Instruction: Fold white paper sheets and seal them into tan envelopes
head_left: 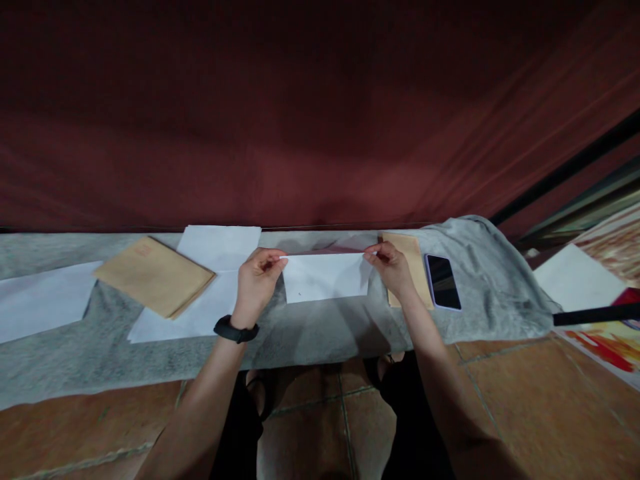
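A folded sheet of white paper is stretched between my two hands over the grey cloth. My left hand, with a black band on its wrist, pinches the paper's upper left corner. The upper right corner is pinched by my right hand. Just beyond my right hand lies a brown envelope, partly covered by that hand. To the left of my left hand are white paper sheets, and a stack of brown envelopes rests partly on them.
The grey cloth covers a long narrow surface against a dark red curtain. A phone lies at the right. More white paper is at the far left. Below, the floor is brown tile.
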Tool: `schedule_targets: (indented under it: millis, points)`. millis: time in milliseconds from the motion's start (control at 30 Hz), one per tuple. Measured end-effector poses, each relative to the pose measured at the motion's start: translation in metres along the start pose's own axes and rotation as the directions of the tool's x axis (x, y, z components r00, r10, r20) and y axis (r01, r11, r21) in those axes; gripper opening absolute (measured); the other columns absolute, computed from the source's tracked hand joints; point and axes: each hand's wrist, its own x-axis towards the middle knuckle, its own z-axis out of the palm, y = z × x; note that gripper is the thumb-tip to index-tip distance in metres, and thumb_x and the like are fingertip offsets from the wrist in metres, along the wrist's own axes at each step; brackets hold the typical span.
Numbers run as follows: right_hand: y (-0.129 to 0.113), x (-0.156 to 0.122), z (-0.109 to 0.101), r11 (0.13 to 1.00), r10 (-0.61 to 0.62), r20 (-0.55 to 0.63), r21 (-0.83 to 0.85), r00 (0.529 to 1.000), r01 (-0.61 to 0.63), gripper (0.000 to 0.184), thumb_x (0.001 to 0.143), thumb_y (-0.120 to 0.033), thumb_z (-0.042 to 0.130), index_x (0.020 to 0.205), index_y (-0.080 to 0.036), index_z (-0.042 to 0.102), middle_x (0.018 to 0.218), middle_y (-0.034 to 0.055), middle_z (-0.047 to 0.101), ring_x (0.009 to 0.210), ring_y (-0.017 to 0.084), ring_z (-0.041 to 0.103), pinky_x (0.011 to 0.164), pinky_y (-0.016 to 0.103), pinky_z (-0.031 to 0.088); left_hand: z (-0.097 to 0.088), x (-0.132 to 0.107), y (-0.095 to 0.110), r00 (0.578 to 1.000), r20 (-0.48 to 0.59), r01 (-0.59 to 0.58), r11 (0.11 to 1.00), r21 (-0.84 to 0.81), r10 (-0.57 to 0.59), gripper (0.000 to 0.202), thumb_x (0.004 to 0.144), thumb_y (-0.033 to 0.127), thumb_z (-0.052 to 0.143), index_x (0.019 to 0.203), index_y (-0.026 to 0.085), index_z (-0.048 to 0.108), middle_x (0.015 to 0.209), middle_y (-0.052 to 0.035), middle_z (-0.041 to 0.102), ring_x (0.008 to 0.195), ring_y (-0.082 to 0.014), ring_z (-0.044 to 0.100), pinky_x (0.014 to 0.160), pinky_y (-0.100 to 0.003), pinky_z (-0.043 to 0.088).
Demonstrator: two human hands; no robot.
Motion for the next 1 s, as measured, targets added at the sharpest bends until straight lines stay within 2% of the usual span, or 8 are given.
schedule_targets:
  millis: [100, 200, 400, 500, 567, 667, 833, 1000]
  points:
    - [-0.015, 0.000, -0.005, 0.987, -0.148, -0.056, -0.067, 0.987, 0.144, 0.024, 0.085, -0.046, 0.071, 0.080, -0.023, 0.071, 0.095, 0.0047, 0.065, 0.097, 0.022, 0.060, 0.087, 0.036, 0.047, -0.005, 0.004, 0.012, 0.990, -0.034, -0.133, 0.988, 0.074, 0.135, 0.009, 0.082, 0.028, 0.072, 0.080, 0.020, 0.071, 0.090, -0.0024, 0.064, 0.089, -0.0173, 0.061, 0.087, -0.031, 0.048]
    - [-0.032, -0.003, -0.008, 0.982, -0.188, -0.036, 0.013, 0.982, 0.188, 0.026, 0.089, -0.048, 0.070, 0.083, -0.023, 0.067, 0.103, 0.0047, 0.066, 0.101, 0.022, 0.060, 0.089, 0.035, 0.047, -0.010, 0.006, 0.025, 0.985, -0.020, -0.175, 0.981, -0.082, 0.174, 0.009, 0.084, 0.027, 0.073, 0.085, 0.020, 0.068, 0.104, -0.0042, 0.065, 0.104, -0.0190, 0.061, 0.098, -0.034, 0.045]
    - [-0.041, -0.006, -0.003, 0.981, -0.080, -0.082, 0.170, 0.993, 0.094, 0.030, 0.087, -0.052, 0.072, 0.086, -0.025, 0.060, 0.070, -0.0054, 0.048, 0.063, 0.013, 0.043, 0.060, 0.025, 0.036, -0.006, 0.000, 0.037, 0.995, -0.093, -0.017, 0.923, -0.384, -0.021, 0.024, 0.084, 0.035, 0.079, 0.090, 0.022, 0.059, 0.070, 0.0064, 0.053, 0.063, -0.0097, 0.048, 0.061, -0.021, 0.040]
    - [-0.024, -0.001, 0.005, 0.978, -0.016, -0.124, 0.206, 0.992, 0.042, 0.028, 0.086, -0.050, 0.070, 0.085, -0.024, 0.059, 0.070, -0.0052, 0.047, 0.065, 0.013, 0.043, 0.061, 0.025, 0.036, 0.001, -0.005, 0.030, 0.975, 0.105, 0.222, 0.884, -0.413, -0.195, 0.037, 0.080, 0.041, 0.080, 0.105, 0.024, 0.058, 0.068, 0.0074, 0.057, 0.060, -0.0116, 0.054, 0.058, -0.023, 0.041]
    - [-0.006, 0.002, 0.012, 0.986, 0.037, -0.139, 0.164, 0.990, -0.014, 0.027, 0.085, -0.049, 0.067, 0.085, -0.024, 0.059, 0.071, -0.0047, 0.049, 0.067, 0.014, 0.045, 0.063, 0.025, 0.037, 0.005, -0.009, 0.018, 0.912, 0.252, 0.398, 0.845, -0.357, -0.323, 0.049, 0.075, 0.043, 0.082, 0.112, 0.023, 0.057, 0.070, 0.0060, 0.063, 0.061, -0.0146, 0.060, 0.058, -0.025, 0.045]
    - [0.021, 0.003, 0.024, 0.989, 0.137, -0.110, 0.076, 0.984, -0.129, 0.022, 0.083, -0.045, 0.063, 0.082, -0.023, 0.059, 0.069, -0.0037, 0.054, 0.067, 0.015, 0.047, 0.063, 0.026, 0.039, 0.013, -0.014, -0.007, 0.858, 0.281, 0.493, 0.843, -0.214, -0.430, 0.055, 0.068, 0.038, 0.082, 0.115, 0.020, 0.058, 0.073, 0.0032, 0.068, 0.062, -0.0159, 0.063, 0.059, -0.026, 0.044]
    - [0.049, -0.005, 0.038, 0.972, 0.163, -0.119, -0.153, 0.980, -0.180, 0.018, 0.084, -0.037, 0.057, 0.091, -0.022, 0.065, 0.070, -0.0019, 0.061, 0.066, 0.017, 0.054, 0.064, 0.027, 0.042, 0.024, -0.017, -0.038, 0.928, 0.181, 0.311, 0.945, 0.098, -0.324, 0.064, 0.072, 0.024, 0.071, 0.134, 0.018, 0.056, 0.058, 0.0079, 0.060, 0.049, -0.0165, 0.054, 0.057, -0.029, 0.040]
    - [0.057, -0.014, 0.045, 0.879, 0.150, -0.059, -0.448, 0.987, -0.160, 0.025, 0.093, -0.027, 0.051, 0.109, -0.022, 0.069, 0.074, 0.0015, 0.068, 0.067, 0.019, 0.062, 0.068, 0.029, 0.046, 0.034, -0.022, -0.045, 0.963, 0.167, 0.144, 0.929, 0.341, -0.211, 0.061, 0.076, 0.015, 0.062, 0.137, 0.018, 0.058, 0.064, 0.0023, 0.065, 0.055, -0.0212, 0.061, 0.063, -0.033, 0.045]
